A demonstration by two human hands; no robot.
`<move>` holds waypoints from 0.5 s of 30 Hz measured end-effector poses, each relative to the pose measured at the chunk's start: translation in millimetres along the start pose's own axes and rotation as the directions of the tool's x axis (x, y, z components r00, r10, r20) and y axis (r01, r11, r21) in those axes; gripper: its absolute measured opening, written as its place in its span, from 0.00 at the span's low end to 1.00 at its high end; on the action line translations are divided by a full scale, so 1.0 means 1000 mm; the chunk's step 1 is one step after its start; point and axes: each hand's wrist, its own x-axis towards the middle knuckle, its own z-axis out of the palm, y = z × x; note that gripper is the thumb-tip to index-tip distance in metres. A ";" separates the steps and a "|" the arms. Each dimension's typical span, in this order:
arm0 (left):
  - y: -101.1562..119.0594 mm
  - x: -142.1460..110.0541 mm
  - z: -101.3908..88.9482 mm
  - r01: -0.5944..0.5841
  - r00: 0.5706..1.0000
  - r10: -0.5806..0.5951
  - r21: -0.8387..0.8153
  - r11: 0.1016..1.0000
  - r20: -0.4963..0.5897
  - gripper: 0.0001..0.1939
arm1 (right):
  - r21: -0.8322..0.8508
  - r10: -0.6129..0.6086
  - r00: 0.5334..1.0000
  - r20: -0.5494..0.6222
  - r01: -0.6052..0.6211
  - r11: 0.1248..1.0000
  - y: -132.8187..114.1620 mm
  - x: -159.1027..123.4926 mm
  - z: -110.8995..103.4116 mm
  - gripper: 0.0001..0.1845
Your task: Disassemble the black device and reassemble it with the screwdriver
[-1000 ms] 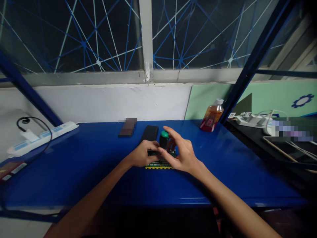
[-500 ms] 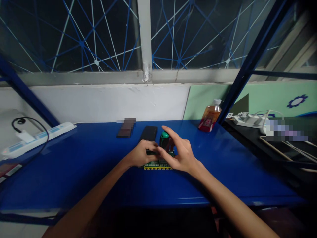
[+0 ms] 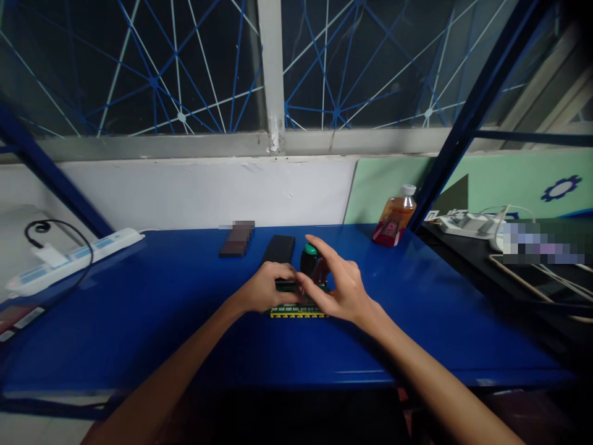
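Both of my hands meet over a small green circuit board point(image 3: 296, 309) with a yellow front edge, lying flat on the blue table point(image 3: 139, 321). My left hand point(image 3: 264, 289) is curled, pinching a dark green strip point(image 3: 286, 285) held just above the board. My right hand point(image 3: 336, 285) pinches the same strip from the right with thumb and a finger, its other fingers spread. A short screwdriver with a green cap point(image 3: 308, 257) stands just behind my right fingers.
A black flat case point(image 3: 279, 248) and a blurred dark slab point(image 3: 237, 238) lie behind the board. An orange drink bottle point(image 3: 394, 217) stands at the back right, a white power strip point(image 3: 69, 259) with a plugged black cable on the left. A cluttered side table with cables is at right.
Almost nothing differs. My hands stay together over the board; the view shifted slightly.
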 end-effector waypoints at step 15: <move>0.010 0.001 -0.004 -0.031 0.999 0.030 0.038 0.999 0.040 0.10 | 0.005 -0.017 1.000 -0.020 0.017 1.000 0.001 -0.002 0.000 0.37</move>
